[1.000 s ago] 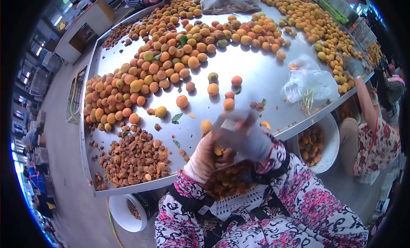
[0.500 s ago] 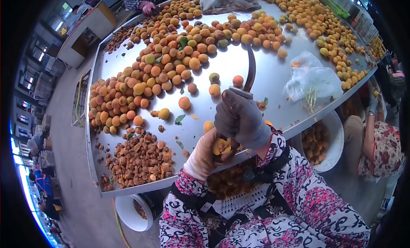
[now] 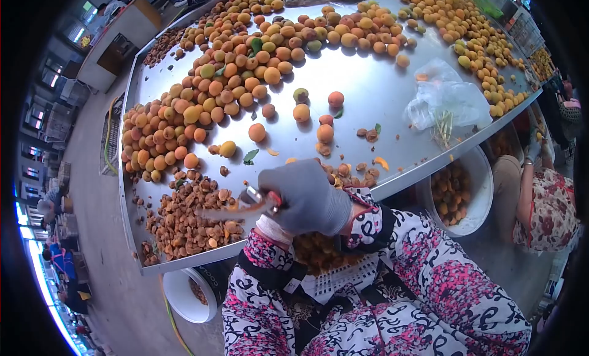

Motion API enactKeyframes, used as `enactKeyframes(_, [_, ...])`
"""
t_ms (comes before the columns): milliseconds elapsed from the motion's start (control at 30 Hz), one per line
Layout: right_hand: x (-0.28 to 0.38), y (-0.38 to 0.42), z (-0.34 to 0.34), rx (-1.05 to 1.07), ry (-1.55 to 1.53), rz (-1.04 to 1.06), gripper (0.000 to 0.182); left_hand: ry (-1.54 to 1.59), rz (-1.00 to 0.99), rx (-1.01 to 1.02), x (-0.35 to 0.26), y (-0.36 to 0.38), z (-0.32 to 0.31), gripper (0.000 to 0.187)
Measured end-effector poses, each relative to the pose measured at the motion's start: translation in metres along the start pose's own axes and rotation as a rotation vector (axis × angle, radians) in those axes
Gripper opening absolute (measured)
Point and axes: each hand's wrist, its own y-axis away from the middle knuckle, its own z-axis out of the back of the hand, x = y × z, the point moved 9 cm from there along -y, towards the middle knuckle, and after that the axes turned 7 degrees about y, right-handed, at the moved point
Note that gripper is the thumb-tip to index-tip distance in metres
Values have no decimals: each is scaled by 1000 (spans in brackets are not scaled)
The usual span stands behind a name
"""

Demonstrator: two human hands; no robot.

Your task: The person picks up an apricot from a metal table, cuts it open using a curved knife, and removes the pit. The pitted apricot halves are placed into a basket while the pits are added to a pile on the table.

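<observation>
My right hand (image 3: pixel 310 193), in a grey glove, is closed round the handle of a curved knife. The knife blade (image 3: pixel 236 213) points left and is smeared by motion. Behind and below it, my left hand (image 3: pixel 273 228) shows only a bit of white glove at the wrist; its fingers are hidden. A few whole apricots (image 3: pixel 325 133) lie on the metal table (image 3: pixel 362 98) beyond my hands. To the left is a heap of brown apricot pits (image 3: pixel 196 221), with more pits (image 3: pixel 353 174) beside my right hand. Below my wrists, a white basket (image 3: pixel 343 276) holds cut apricots.
A large pile of apricots (image 3: pixel 211 101) spreads over the table's left and back, another (image 3: pixel 466 37) along the right. A clear plastic bag (image 3: pixel 451 101) lies at right. White buckets (image 3: pixel 481 196) (image 3: pixel 190 297) stand under the front edge. A co-worker (image 3: pixel 546 202) sits at right.
My right hand has moved left and turned the knife from pointing up to pointing left. The cut apricot seen in my left hand is now out of sight. More apricots and pits show behind.
</observation>
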Motion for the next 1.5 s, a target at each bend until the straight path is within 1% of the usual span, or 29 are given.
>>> enactKeyframes(67, [-21,0,9,-87,-50,-177,19,-82,-98,57,8,1,5,43])
enactKeyframes(100, [-38,0,17,-203,-287,-298,24,-126,-148,87,11,1,7,45])
enactKeyframes(133, [-64,3,11,-214,-602,-547,28,409,147,63,-31,11,-36,45])
enactKeyframes(200, [-73,7,17,-190,-804,-714,31,335,7,338,-36,11,-37,44])
enactKeyframes(233, [-74,9,24,-196,-807,-715,31,332,13,340,-40,13,-47,44])
enactKeyframes(300, [-70,12,20,-134,-1029,-725,29,57,3,-38,-55,16,-44,36])
enactKeyframes(333, [-73,14,15,-136,-1029,-727,29,57,5,-37,-64,16,-49,36])
enactKeyframes(400, [-34,0,33,-179,-452,-56,24,259,358,-204,-46,19,-40,37])
enactKeyframes(433, [-28,-2,27,-51,-480,-123,19,260,358,-204,-46,17,-40,37])
enactKeyframes(467, [-25,-1,25,-50,-483,-125,19,271,360,-212,-44,16,-38,37])
enactKeyframes(533, [-7,-2,13,67,-95,18,21,288,368,-223,-39,11,-35,38])
enactKeyframes(567, [-5,-3,1,68,-70,63,19,296,374,-228,-35,9,-34,38])
enactKeyframes(700, [-25,-3,7,-42,-94,-65,20,323,393,-246,-23,3,-27,40])
enactKeyframes(733, [-40,-6,16,-168,-252,-132,24,330,394,-250,-22,1,-26,41])
enactKeyframes(800, [-76,-6,16,-264,-784,-471,30,328,392,-255,-28,3,-28,41])
enactKeyframes(833, [-69,-6,23,-77,-750,-595,29,294,343,-216,-38,6,-36,43])
enactKeyframes(900, [-67,-7,31,-39,-859,-582,29,257,299,-172,-40,1,-34,45])
enactKeyframes(933, [-64,-5,28,9,-968,-572,29,54,244,-91,-36,-4,-22,44])
enactKeyframes(967, [-70,-4,25,41,-953,-520,26,-149,180,-10,-40,-8,-21,44])
enactKeyframes(1000, [-71,-1,16,46,-953,-523,26,-144,180,-12,-40,-6,-17,44])
enactKeyframes(1067, [-47,-12,32,-122,-801,-173,29,347,467,-125,-22,1,-19,43])
enactKeyframes(1100, [-26,-15,40,-141,-432,66,30,348,468,-126,-21,0,-20,43])
enactKeyframes(1133, [-34,-11,14,169,-560,-109,32,350,453,-131,-22,-2,-20,43])
enactKeyframes(1200, [-12,-11,8,171,-265,101,21,345,428,-143,-24,-5,-21,43])
enactKeyframes(1233, [-10,-10,0,180,-227,91,24,343,411,-139,-25,-7,-22,43])
enactKeyframes(1333, [-15,-11,-11,158,-52,64,25,332,369,-142,-27,-13,-24,43])
enactKeyframes(1400, [-21,-15,-3,63,-91,34,25,327,334,-132,-30,-17,-27,43])
enactKeyframes(1467, [-37,-14,7,-64,-114,-219,26,334,296,-117,-33,-21,-30,43])
enactKeyframes(1500, [-37,-15,14,-125,-149,-199,29,337,279,-116,-33,-23,-30,43])
